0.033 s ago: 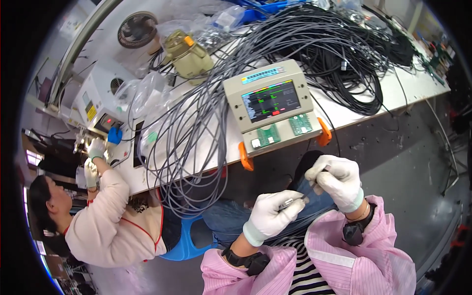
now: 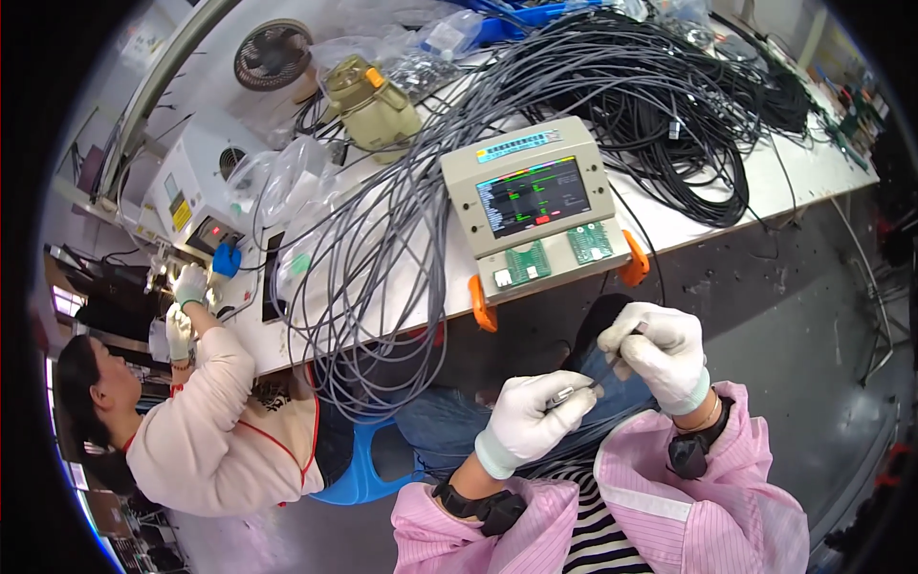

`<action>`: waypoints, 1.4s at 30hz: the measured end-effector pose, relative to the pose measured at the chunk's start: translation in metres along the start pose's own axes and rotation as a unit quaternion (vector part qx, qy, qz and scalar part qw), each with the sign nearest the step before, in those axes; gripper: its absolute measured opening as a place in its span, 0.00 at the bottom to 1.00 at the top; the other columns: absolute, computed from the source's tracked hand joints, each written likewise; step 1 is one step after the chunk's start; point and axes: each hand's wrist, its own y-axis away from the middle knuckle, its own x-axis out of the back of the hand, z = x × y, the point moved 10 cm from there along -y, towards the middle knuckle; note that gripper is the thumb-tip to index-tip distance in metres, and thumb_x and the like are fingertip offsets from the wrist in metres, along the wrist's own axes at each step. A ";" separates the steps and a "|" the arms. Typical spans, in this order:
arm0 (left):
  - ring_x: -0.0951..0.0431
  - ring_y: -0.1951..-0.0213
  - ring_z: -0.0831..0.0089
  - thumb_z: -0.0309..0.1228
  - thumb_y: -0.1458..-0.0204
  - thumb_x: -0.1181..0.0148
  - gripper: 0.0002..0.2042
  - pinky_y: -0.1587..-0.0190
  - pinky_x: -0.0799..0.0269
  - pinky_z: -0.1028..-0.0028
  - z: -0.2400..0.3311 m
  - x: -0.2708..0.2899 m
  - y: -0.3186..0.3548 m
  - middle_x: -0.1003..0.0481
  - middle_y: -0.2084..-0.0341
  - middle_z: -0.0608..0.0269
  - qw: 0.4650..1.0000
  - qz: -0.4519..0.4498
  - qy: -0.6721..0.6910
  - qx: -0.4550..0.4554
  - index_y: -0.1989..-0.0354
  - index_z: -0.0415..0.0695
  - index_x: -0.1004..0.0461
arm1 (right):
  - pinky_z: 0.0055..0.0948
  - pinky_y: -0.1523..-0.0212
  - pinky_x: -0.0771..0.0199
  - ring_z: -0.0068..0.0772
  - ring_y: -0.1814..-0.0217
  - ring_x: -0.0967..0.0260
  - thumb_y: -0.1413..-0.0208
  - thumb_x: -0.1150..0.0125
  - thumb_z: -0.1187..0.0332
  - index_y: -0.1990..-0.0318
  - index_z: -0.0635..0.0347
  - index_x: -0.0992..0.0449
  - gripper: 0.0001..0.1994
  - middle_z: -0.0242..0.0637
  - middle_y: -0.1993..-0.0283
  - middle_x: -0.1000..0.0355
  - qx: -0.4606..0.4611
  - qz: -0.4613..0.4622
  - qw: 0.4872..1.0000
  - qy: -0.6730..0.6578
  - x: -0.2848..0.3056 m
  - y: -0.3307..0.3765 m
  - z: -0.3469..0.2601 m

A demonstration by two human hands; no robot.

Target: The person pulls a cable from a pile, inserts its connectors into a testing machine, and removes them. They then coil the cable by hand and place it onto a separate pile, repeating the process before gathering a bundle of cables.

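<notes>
Both my hands wear white gloves and are raised over my lap, below the front edge of the table. My left hand (image 2: 529,421) pinches a small metal cable connector (image 2: 559,396) between thumb and fingers. A thin dark cable (image 2: 606,371) runs from it toward my right hand (image 2: 662,352). My right hand's fingers are closed round a small grey piece (image 2: 641,328), which looks like the cable's other plug; the fingers cover most of it. Beyond my hands, a beige tester (image 2: 521,196) with a lit screen and green circuit boards (image 2: 524,263) stands at the table edge.
Grey cables (image 2: 382,258) loop over the white table (image 2: 703,187) and hang off its front. A dark cable pile (image 2: 660,105) lies far right. Left are a co-worker (image 2: 196,421), a blue stool (image 2: 361,474) and a white machine (image 2: 196,187). Behind stand a green jug (image 2: 373,110) and fan (image 2: 273,55).
The tester, table and cables sit slightly further right in the picture. My hands keep the same holds, with hardly any movement.
</notes>
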 end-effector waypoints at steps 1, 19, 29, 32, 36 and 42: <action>0.30 0.83 0.81 0.23 0.52 0.49 0.07 0.79 0.36 0.82 0.000 -0.003 0.000 0.28 0.85 0.63 1.000 -0.023 -0.006 0.003 0.69 0.33 0.27 | 0.15 0.80 0.38 0.17 0.81 0.37 0.52 0.51 0.78 0.74 0.71 0.26 0.07 0.37 0.75 0.31 -0.017 0.024 0.999 -0.016 0.002 -0.001 0.002; 0.29 0.83 0.71 0.26 0.54 0.46 0.03 0.78 0.35 0.77 -0.020 0.033 0.015 0.30 0.81 0.60 0.968 -0.021 -0.247 -0.046 0.71 0.40 0.29 | 0.13 0.88 0.47 0.16 0.88 0.49 0.42 0.56 0.60 0.73 0.59 0.38 0.13 0.27 0.81 0.46 0.209 0.315 0.896 -0.233 0.097 0.005 -0.053; 0.28 0.82 0.61 0.26 0.56 0.45 0.35 0.76 0.33 0.72 -0.015 0.021 0.008 0.30 0.84 0.57 0.942 -0.012 -0.334 0.018 0.39 0.43 0.58 | 0.20 0.79 0.33 0.25 0.79 0.33 0.52 0.55 0.79 0.67 0.72 0.31 0.07 0.41 0.69 0.30 -0.076 -0.058 0.995 0.027 -0.012 0.013 0.006; 0.27 0.81 0.57 0.27 0.56 0.46 0.39 0.76 0.32 0.67 -0.016 0.016 0.001 0.29 0.83 0.55 0.935 -0.011 -0.355 0.009 0.38 0.43 0.63 | 0.20 0.77 0.33 0.23 0.77 0.33 0.52 0.52 0.79 0.64 0.71 0.31 0.08 0.39 0.69 0.30 -0.062 -0.077 0.995 -0.027 -0.026 0.015 0.016; 0.27 0.80 0.51 0.29 0.58 0.47 0.41 0.77 0.32 0.58 -0.009 0.013 -0.003 0.28 0.82 0.49 0.913 0.036 -0.405 0.001 0.38 0.41 0.67 | 0.19 0.74 0.33 0.21 0.75 0.33 0.52 0.49 0.77 0.61 0.67 0.31 0.09 0.37 0.68 0.31 -0.050 -0.113 0.992 0.001 -0.048 0.019 0.024; 0.26 0.79 0.49 0.27 0.60 0.49 0.43 0.75 0.32 0.57 -0.013 -0.002 -0.004 0.28 0.81 0.44 0.876 0.005 -0.477 0.073 0.39 0.41 0.73 | 0.25 0.73 0.32 0.34 0.74 0.32 0.56 0.45 0.76 0.60 0.62 0.30 0.12 0.39 0.68 0.33 0.116 -0.065 0.943 0.306 -0.047 0.018 -0.001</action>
